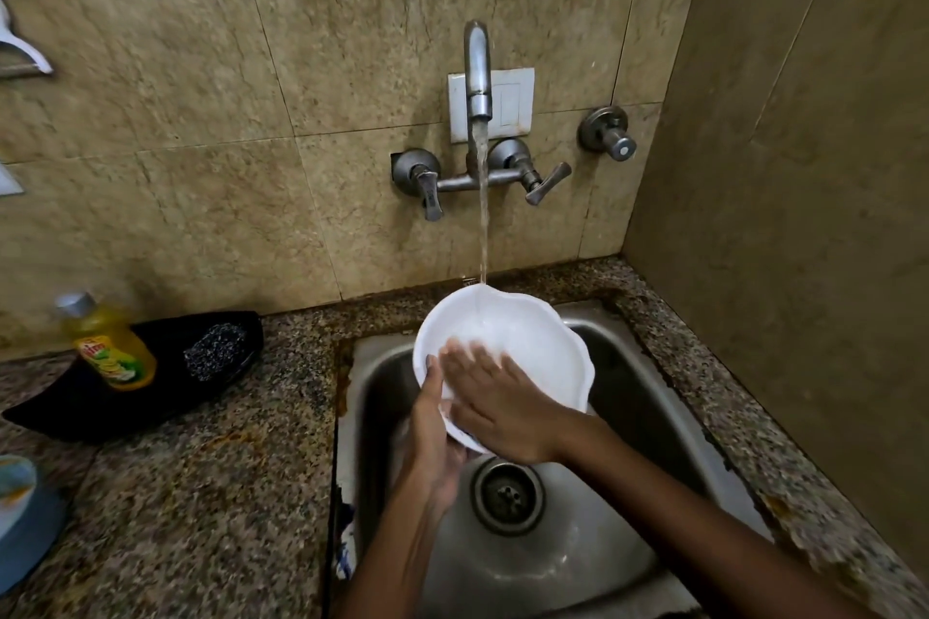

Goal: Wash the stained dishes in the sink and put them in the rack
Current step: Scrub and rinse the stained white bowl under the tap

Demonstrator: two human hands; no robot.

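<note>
Now left hand grips tilted white plate facing camera; right hand flat.

The yellow dish-soap bottle carries a red label, its lettering too blurred to read.

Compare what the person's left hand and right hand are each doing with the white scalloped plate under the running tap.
The left hand grips the white scalloped plate by its lower rim, thumb over the edge, while the right hand lies flat and open on the plate's face. The left hand looks sharp; the right hand's fingers are blurred. Both touch the plate over the steel sink.
</note>
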